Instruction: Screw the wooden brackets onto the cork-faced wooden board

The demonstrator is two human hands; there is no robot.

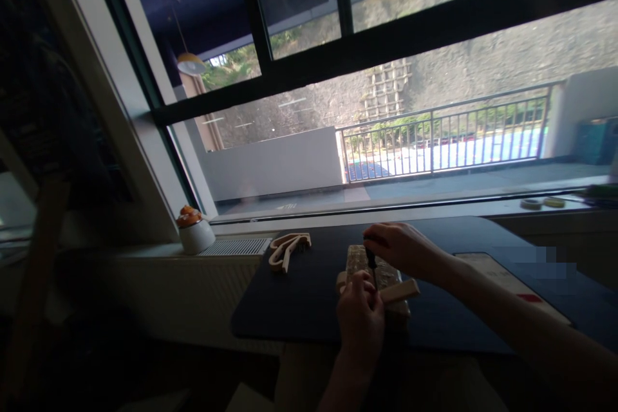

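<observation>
My right hand (403, 249) is closed around the dark handle of a screwdriver (371, 260), which points down with its shaft nearly upright. The shaft ends near the fingers of my left hand (360, 312), and those fingers hide its tip. My left hand is closed on a pale wooden bar (402, 291) that sticks out to the right from under it. Beneath the bar lies a light brown, rough-looking block (358, 259), partly covered by both hands. Whether a screw sits under the tip cannot be made out.
The dark table (299, 309) stands against the window sill. Curved wooden pieces (288, 251) lie at its left, and a flat printed board (506, 283) at its right. A white pot with an orange top (194, 232) and tape rolls (531, 204) stand along the sill.
</observation>
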